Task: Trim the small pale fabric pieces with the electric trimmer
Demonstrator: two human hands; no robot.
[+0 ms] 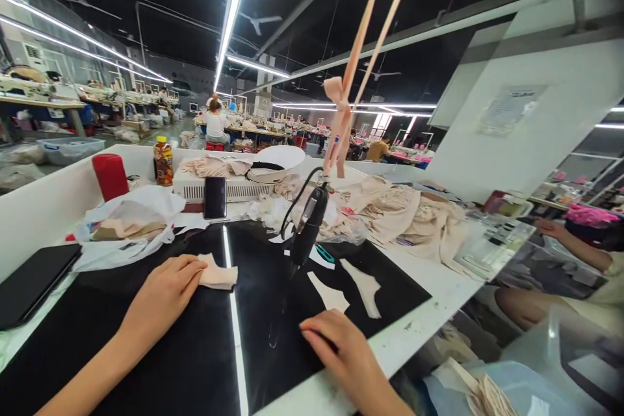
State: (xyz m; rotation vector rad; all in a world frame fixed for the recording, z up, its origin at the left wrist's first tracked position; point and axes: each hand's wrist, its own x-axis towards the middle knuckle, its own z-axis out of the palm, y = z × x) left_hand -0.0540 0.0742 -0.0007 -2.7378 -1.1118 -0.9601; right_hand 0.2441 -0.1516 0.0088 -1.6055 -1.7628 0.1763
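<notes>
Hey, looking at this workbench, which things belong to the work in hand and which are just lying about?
Probably in the job:
pale cloth, touched by the left hand
two loose cloth pieces, beyond the right hand
hanging black tool
black mat, under the cloth

Probably just lying about:
upright phone
drink bottle
flat dark device, far left

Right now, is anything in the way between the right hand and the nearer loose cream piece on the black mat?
Nothing visible. The cream piece lies just past the right hand's knuckles; whether they touch is hard to tell. The hanging black tool is farther off and to the left, outside that path.
</notes>
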